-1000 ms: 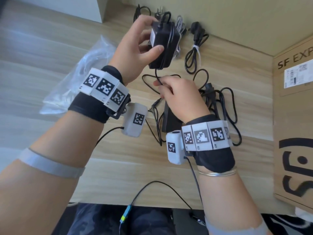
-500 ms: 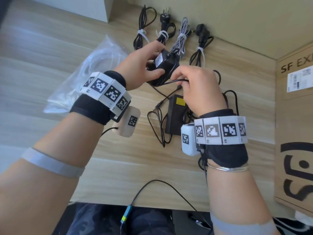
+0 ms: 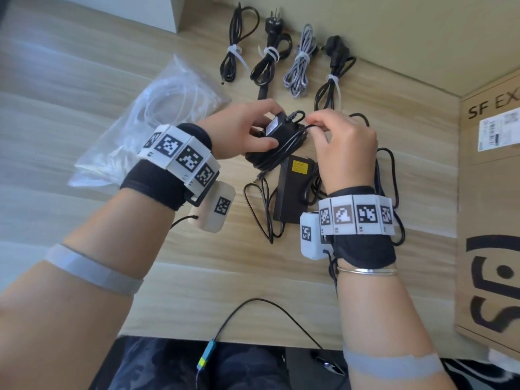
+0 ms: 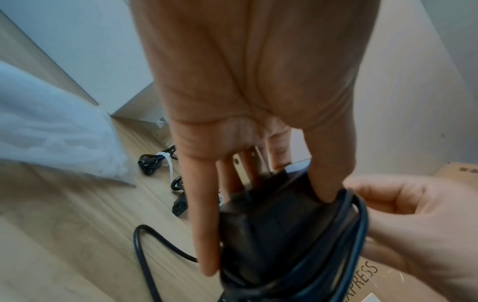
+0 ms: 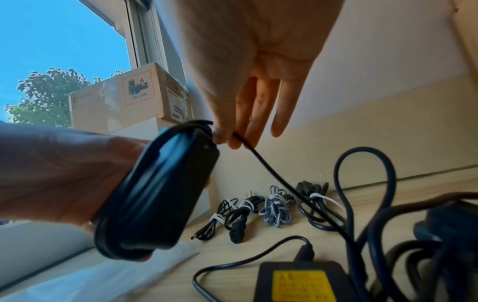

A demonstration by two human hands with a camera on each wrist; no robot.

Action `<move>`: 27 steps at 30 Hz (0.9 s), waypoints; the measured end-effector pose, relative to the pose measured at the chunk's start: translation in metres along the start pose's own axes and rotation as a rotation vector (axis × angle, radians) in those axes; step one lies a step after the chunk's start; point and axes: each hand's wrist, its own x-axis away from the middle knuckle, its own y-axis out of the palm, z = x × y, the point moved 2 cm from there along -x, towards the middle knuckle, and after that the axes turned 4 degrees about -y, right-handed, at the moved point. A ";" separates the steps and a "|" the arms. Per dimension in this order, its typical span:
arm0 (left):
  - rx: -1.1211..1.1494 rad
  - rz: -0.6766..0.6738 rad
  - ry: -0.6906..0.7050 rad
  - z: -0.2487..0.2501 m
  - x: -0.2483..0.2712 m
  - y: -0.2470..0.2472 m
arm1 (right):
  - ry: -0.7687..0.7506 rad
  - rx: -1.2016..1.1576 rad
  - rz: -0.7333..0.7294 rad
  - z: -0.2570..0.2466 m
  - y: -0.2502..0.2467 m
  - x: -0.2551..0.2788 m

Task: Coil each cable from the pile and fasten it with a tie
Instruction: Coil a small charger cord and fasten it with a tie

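My left hand [image 3: 247, 130] grips a black power adapter [image 3: 277, 136] above the table, with several turns of its thin black cable [image 3: 292, 142] wound round the body. In the left wrist view the adapter [image 4: 271, 230] sits between my fingers [image 4: 204, 224] and thumb. My right hand [image 3: 334, 142] pinches the free run of the cable [image 5: 261, 159] between thumb and forefinger right beside the adapter [image 5: 160, 188]. Below lies a second black adapter with a yellow label [image 3: 298, 187] among loose black cable [image 3: 261, 212].
Several coiled cables fastened with white ties [image 3: 298, 60] lie in a row by the back wall. A clear plastic bag of white ties [image 3: 157, 119] lies at the left. A cardboard box [image 3: 492, 192] stands at the right edge of the wooden table [image 3: 70, 80].
Both hands came lower and nearer the table with the adapter. My right hand rose from the loose cable to the adapter's side, laying another turn of cable round it.
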 end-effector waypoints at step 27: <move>0.287 0.218 0.007 0.012 0.003 0.009 | 0.156 -0.066 -0.858 -0.019 0.016 0.019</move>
